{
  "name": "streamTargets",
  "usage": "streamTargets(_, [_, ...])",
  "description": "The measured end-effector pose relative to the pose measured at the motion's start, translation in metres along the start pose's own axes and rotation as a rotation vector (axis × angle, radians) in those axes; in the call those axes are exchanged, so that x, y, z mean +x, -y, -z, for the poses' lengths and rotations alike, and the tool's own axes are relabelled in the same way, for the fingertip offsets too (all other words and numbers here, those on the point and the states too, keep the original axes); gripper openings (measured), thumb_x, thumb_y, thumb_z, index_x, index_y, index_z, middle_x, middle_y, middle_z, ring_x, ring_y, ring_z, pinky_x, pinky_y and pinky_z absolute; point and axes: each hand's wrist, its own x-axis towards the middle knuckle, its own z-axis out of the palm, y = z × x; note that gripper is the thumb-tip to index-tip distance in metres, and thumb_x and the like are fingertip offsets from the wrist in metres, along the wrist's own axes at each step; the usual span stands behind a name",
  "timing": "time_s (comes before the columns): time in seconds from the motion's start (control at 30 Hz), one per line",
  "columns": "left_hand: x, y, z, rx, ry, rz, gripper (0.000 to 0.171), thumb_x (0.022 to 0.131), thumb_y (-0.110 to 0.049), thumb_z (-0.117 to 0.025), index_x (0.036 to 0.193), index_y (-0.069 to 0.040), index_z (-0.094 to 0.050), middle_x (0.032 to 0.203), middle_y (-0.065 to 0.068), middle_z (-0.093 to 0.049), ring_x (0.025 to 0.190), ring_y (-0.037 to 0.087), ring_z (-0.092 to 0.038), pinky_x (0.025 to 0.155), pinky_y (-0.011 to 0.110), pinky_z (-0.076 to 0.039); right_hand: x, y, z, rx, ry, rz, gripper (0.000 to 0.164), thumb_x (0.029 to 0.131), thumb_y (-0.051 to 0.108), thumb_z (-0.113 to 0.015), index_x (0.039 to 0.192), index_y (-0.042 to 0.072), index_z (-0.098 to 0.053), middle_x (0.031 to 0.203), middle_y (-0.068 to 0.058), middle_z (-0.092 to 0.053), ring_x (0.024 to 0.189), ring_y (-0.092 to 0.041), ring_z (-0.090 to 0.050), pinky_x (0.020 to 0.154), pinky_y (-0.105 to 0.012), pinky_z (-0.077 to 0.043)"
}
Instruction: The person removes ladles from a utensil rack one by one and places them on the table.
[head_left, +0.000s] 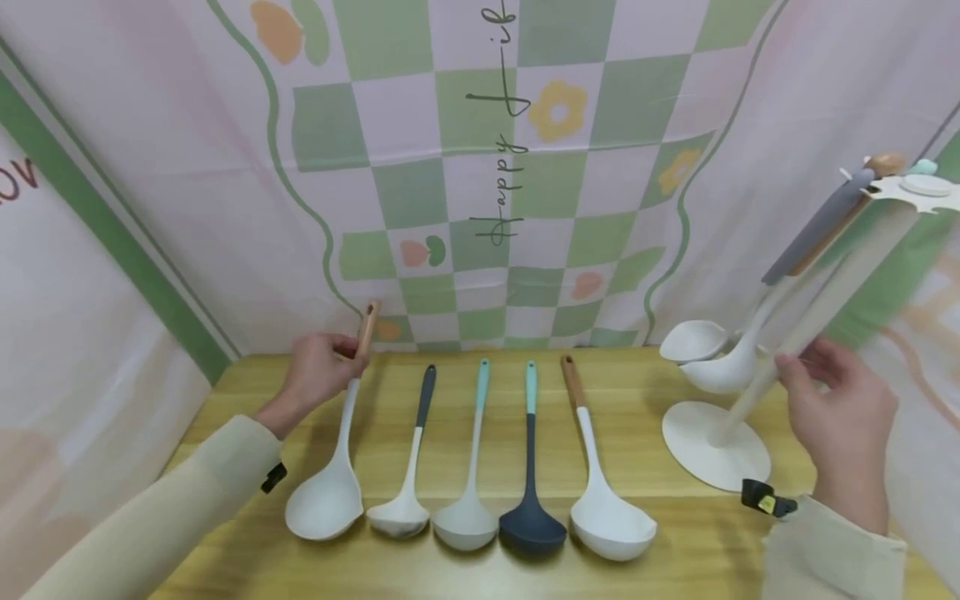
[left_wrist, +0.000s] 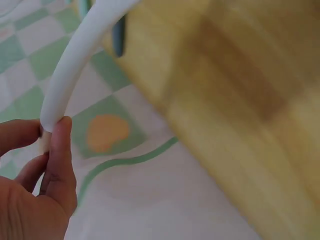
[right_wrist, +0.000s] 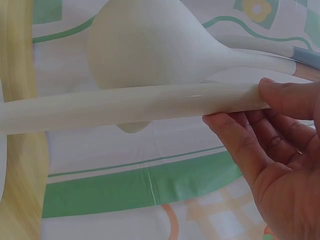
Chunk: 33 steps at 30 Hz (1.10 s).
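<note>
My left hand [head_left: 318,372] pinches the wooden handle [head_left: 367,329] of a white ladle [head_left: 325,500] at the left end of a row of ladles; its bowl is low, near the tabletop. In the left wrist view, thumb and fingers [left_wrist: 59,165] meet just where the wood joins the white shaft [left_wrist: 75,65]. With thumb and fingertips, my right hand [head_left: 843,417] holds the pole [head_left: 810,321] of a cream utensil stand, whose round base [head_left: 712,446] is on the table. Ladles with grey and brown handles hang from the stand, a white bowl [right_wrist: 145,45] showing behind the pole.
Right of the held ladle lie a dark-handled ladle [head_left: 401,515], a grey ladle [head_left: 467,523], a navy ladle [head_left: 532,529] and a white ladle [head_left: 612,525] with a brown handle. The wooden table [head_left: 247,400] backs onto a checked cloth [head_left: 472,183].
</note>
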Motion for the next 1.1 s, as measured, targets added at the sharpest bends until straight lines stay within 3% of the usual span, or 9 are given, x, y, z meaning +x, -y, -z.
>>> streamTargets(0.33, [0.007,0.023,-0.02,0.048,0.084,0.076,0.018,0.084,-0.006,-0.069,0.097,0.006,-0.073,0.083,0.017,-0.072,0.057,0.012,-0.063,0.051,0.025,-0.057,-0.001,0.004,0.001,0.012,-0.027,0.013,0.043,0.093,0.028,-0.065,0.13,0.007,-0.062,0.073,0.044,-0.046,0.074,0.022,-0.047,0.078,-0.005,-0.033])
streamTargets(0.6, [0.008,0.029,-0.031,0.033,0.183,0.196,0.021,0.086,-0.003,-0.067,0.102,0.011,-0.068,0.089,0.022,-0.071,0.06,0.015,-0.066,0.056,0.027,-0.06,-0.001,0.003,0.002,0.004,-0.015,0.016,0.044,0.093,0.028,-0.065,0.131,0.006,-0.062,0.075,0.043,-0.046,0.075,0.022,-0.047,0.076,-0.006,-0.033])
streamTargets(0.9, [0.007,0.036,-0.04,0.148,0.241,0.184,0.015,0.084,-0.008,-0.066,0.088,0.005,-0.074,0.072,0.01,-0.07,0.053,0.014,-0.062,0.05,0.025,-0.055,-0.002,0.004,0.001,0.004,-0.022,0.012,0.044,0.093,0.03,-0.064,0.131,0.007,-0.062,0.076,0.042,-0.046,0.076,0.022,-0.048,0.077,-0.005,-0.034])
streamTargets(1.1, [0.006,0.041,-0.045,0.162,0.26,0.182,0.015,0.081,-0.007,-0.067,0.086,0.006,-0.072,0.073,0.011,-0.069,0.051,0.018,-0.065,0.048,0.028,-0.057,-0.001,0.003,0.001,0.001,-0.021,0.016,0.044,0.093,0.03,-0.064,0.131,0.007,-0.062,0.077,0.041,-0.046,0.076,0.022,-0.048,0.076,-0.005,-0.034])
